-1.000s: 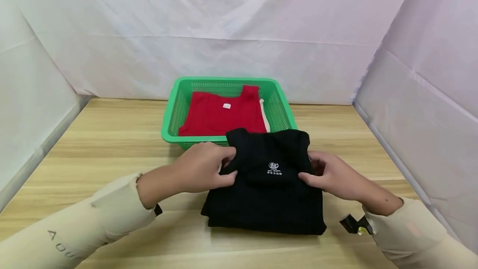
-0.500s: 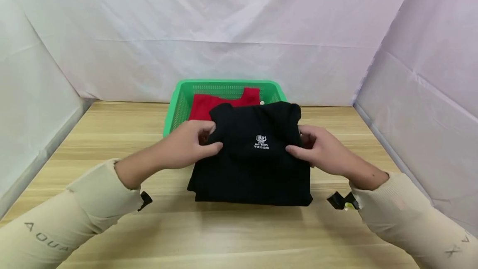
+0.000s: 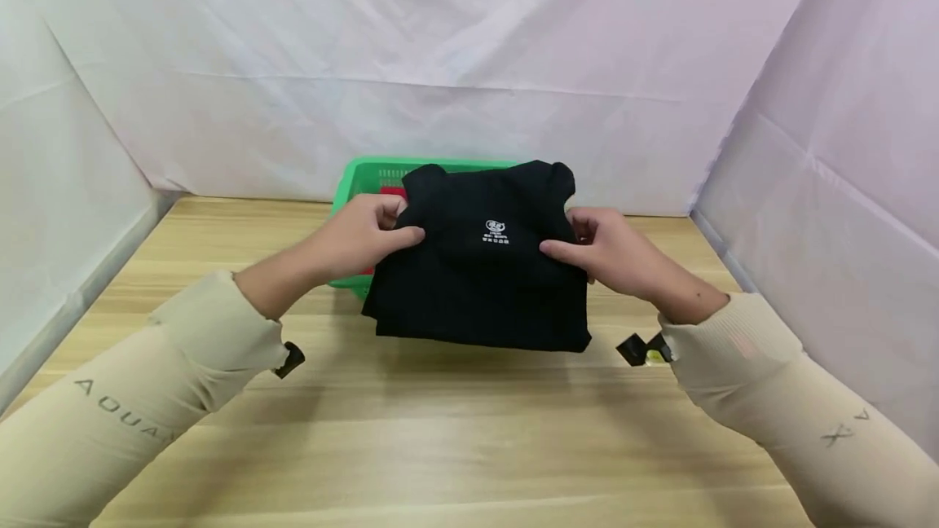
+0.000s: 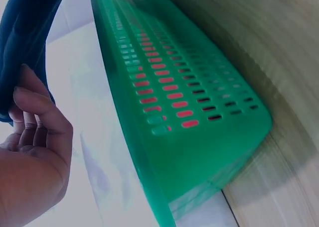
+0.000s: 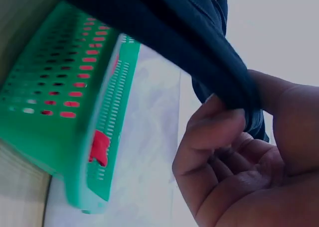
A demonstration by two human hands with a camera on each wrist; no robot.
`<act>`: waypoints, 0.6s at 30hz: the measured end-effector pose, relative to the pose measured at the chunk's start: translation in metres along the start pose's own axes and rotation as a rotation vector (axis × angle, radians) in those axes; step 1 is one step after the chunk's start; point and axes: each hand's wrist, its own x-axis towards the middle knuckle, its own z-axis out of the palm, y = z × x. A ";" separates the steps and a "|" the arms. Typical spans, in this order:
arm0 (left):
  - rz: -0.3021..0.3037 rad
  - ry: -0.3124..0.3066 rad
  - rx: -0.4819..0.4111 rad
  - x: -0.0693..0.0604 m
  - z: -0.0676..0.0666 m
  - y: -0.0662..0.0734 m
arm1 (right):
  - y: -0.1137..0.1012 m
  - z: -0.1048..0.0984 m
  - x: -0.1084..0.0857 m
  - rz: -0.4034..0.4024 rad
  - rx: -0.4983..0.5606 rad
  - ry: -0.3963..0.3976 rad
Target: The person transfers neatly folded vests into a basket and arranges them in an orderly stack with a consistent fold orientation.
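Note:
A folded black shirt (image 3: 477,283) with a small white print near its neckline hangs in the air, held at both sides. My left hand (image 3: 361,236) pinches its left edge between thumb and fingers. The right hand (image 3: 614,253) grips the opposite edge, and the right wrist view shows the folded layers (image 5: 219,67) between thumb and curled fingers. Behind and below the shirt is a green plastic basket (image 3: 352,186), mostly hidden by it in the head view. Inside it lies a red garment (image 5: 99,148), of which only small parts show.
The basket stands on a light wooden table (image 3: 440,438), near a white cloth backdrop (image 3: 440,47). White walls rise at the left and right sides. In the left wrist view the slotted basket wall (image 4: 184,152) is close beside the hand.
Both hands have lifted the black shirt and carried it away from me, slightly left, over the basket. It now covers most of the basket and red garment.

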 end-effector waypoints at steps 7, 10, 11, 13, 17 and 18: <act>-0.120 -0.002 -0.109 0.018 -0.008 -0.009 | -0.008 -0.007 0.032 0.008 -0.015 -0.048; -0.156 0.012 -0.129 0.025 -0.014 -0.011 | -0.012 -0.008 0.047 0.023 -0.046 -0.045; -0.161 0.015 -0.128 0.027 -0.015 -0.013 | -0.013 -0.008 0.052 0.028 -0.060 -0.048; -0.172 0.020 -0.140 0.030 -0.019 -0.015 | -0.016 -0.008 0.061 0.039 -0.091 -0.062; -0.195 0.023 -0.177 0.037 -0.025 -0.019 | -0.018 -0.008 0.076 0.081 -0.134 -0.090; -0.207 0.025 -0.177 0.038 -0.026 -0.020 | -0.018 -0.007 0.079 0.092 -0.140 -0.093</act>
